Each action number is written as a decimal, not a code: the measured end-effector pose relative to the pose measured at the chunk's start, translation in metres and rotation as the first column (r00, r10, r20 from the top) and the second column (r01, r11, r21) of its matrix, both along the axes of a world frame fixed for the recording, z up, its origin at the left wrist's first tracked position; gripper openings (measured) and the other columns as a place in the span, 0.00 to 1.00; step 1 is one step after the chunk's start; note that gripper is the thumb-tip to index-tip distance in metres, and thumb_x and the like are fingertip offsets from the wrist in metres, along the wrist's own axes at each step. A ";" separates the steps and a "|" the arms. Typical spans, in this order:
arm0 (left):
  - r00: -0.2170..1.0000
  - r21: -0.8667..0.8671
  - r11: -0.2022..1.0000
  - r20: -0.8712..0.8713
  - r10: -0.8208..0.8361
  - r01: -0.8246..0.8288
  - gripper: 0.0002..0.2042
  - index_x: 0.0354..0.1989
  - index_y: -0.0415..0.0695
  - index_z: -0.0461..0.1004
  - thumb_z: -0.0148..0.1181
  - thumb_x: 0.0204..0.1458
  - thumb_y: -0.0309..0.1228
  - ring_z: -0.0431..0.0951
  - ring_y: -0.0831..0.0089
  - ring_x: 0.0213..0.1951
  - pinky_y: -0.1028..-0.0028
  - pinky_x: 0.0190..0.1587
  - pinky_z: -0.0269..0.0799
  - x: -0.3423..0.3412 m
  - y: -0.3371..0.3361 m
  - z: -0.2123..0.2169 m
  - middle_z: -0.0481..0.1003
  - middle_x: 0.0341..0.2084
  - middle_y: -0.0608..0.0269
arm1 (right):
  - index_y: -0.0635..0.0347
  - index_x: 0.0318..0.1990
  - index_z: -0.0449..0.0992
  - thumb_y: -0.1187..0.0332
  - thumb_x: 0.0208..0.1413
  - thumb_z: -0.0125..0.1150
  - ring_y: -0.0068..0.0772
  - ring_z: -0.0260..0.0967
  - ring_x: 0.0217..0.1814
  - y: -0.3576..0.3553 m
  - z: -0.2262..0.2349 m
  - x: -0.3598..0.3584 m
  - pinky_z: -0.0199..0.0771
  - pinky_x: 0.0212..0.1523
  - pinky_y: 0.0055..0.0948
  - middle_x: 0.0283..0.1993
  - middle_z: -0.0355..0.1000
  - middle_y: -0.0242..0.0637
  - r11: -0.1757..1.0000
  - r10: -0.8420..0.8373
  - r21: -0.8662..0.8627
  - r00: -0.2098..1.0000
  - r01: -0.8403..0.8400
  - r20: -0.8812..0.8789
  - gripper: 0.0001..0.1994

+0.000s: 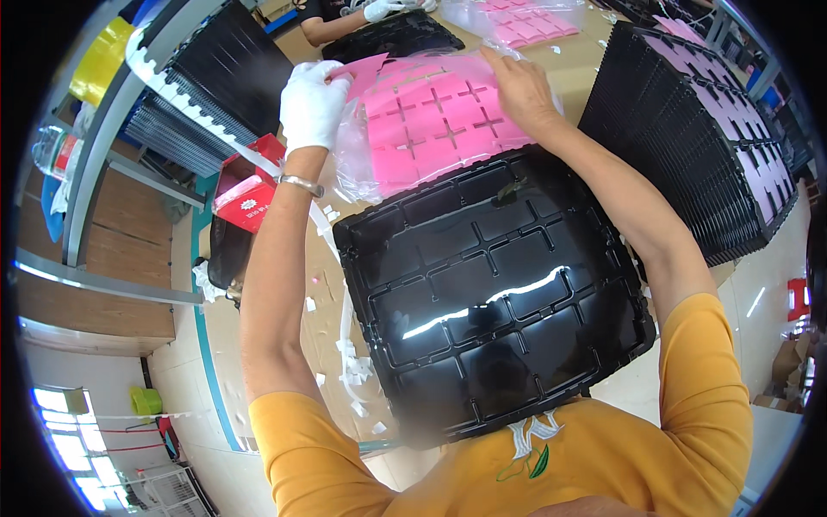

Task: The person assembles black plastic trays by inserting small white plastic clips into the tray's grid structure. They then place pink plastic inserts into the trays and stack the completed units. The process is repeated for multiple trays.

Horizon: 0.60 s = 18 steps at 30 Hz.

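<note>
A stack of pink foam sheets (439,121) with cross-shaped cut-outs lies in a clear plastic bag (355,159) on the table. My left hand (312,105), in a white glove, pinches the raised far-left corner of a pink sheet. At the far-right corner my bare right hand (523,93) is closed on the sheet's edge, its fingertips partly hidden. Between my forearms a glossy black plastic tray (474,293) with molded cross-shaped ridges rests against my front, its far edge beside the pink stack. Neither hand touches this tray.
Tall stacks of black trays stand at the right (663,146) and far left (228,73). A red box (245,194) sits beside a grey metal rack (103,164). Paper scraps litter the cardboard-covered table (284,345). Across it, another person's gloved hand (383,10) is near a black tray (396,34).
</note>
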<state>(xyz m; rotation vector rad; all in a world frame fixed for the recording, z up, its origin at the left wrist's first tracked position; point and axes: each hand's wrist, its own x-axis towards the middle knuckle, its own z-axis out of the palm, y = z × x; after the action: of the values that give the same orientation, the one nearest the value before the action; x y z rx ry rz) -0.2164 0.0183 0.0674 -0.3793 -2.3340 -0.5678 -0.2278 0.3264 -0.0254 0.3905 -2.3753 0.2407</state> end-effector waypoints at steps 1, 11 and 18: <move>0.997 -0.054 0.999 -0.074 -0.001 -0.003 0.09 0.36 0.48 0.82 0.63 0.46 0.34 0.79 0.55 0.42 0.67 0.46 0.74 0.004 -0.004 -0.002 0.77 0.41 0.52 | 0.52 0.60 0.66 0.76 0.49 0.59 0.47 0.69 0.48 0.006 0.005 0.005 0.62 0.53 0.52 0.43 0.73 0.39 0.998 0.054 -0.029 0.989 -0.059 -0.140 0.27; 0.993 -0.182 0.982 -0.102 -0.064 0.045 0.12 0.38 0.47 0.78 0.60 0.44 0.20 0.77 0.56 0.43 0.65 0.45 0.73 0.172 -0.025 -0.028 0.76 0.40 0.58 | 0.57 0.35 0.77 0.80 0.42 0.63 0.41 0.67 0.40 0.037 0.055 0.151 0.67 0.47 0.40 0.32 0.68 0.34 0.947 0.318 0.040 0.914 -0.319 -0.251 0.11; 1.000 -0.249 0.968 -0.026 -0.002 -0.004 0.19 0.39 0.49 0.77 0.57 0.36 0.15 0.76 0.58 0.43 0.65 0.45 0.70 0.296 -0.017 -0.044 0.77 0.39 0.59 | 0.59 0.32 0.78 0.80 0.39 0.65 0.34 0.68 0.38 0.057 0.055 0.259 0.61 0.64 0.50 0.32 0.68 0.32 0.917 0.391 0.124 0.915 -0.378 -0.104 0.10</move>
<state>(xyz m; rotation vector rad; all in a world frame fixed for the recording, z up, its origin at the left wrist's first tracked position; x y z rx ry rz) 0.0798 0.0011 0.0237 -0.4980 -2.3853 -0.2660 0.0314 0.3838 0.0299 0.9001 -2.1733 0.2663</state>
